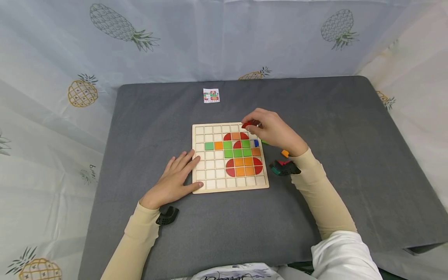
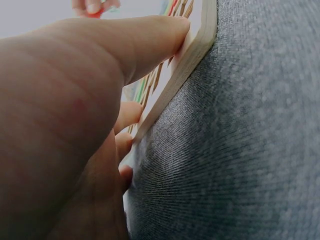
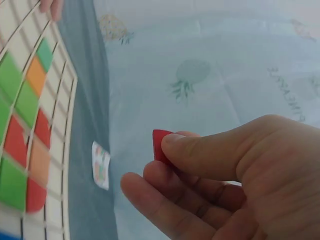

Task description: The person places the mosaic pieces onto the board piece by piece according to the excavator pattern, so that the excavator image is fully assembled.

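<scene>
A wooden grid board (image 1: 210,174) lies on the grey table, with red quarter-round pieces and green, orange, teal and blue pieces set in some of its squares. My left hand (image 1: 173,179) rests at the board's left edge, fingers spread and fairly straight, thumb on the near left corner. Above the board's far right part, my right hand (image 1: 271,126) pinches a red quarter-round piece (image 3: 158,143) between thumb and fingertips. In the right wrist view the piece is held clear of the board, its lower part hidden by the fingers.
Beyond the board lies a small printed card (image 1: 211,95) with a coloured grid pattern. An orange piece (image 1: 285,153) lies right of the board under the right wrist, and a green piece (image 1: 265,142) shows at the board's right edge. A pineapple-print curtain (image 1: 210,39) hangs behind the table.
</scene>
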The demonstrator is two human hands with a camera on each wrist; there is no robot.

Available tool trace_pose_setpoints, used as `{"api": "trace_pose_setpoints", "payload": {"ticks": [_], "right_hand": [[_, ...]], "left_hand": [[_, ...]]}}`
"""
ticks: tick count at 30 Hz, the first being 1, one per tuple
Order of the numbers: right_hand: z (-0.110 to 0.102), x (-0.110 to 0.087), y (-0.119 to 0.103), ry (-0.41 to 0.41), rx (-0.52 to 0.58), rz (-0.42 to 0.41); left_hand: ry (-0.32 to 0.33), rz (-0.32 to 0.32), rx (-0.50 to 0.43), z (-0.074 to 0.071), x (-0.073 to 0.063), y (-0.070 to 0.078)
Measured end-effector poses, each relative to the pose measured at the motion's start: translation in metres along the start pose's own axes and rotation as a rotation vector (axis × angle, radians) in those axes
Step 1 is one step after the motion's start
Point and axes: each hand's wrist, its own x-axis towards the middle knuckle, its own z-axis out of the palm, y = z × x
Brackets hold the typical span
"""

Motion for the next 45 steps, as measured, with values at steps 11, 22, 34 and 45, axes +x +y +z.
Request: {"api": "trace_pose_setpoints", "payload": {"ticks": [11,22,34,45], "right_hand": [[0.022,0.038,-0.034,-0.119,0.021,-0.084],[0.059,0.071,-0.045,-0.232,-0.075,-0.177],[0.086,0.094,-0.044,-0.351,-0.161,-0.110],[0.096,0.101,-0.043,-0.438,-0.194,-0.175]], "left_hand": [[-0.009,0.001,0.000,-0.002,-0.001,-0.001],[-0.015,0.009,0.007,-0.004,-0.002,-0.002],[-0.010,0.013,0.020,-0.002,-0.003,-0.004],[-0.003,0.010,0.023,-0.003,-0.003,-0.002]]}}
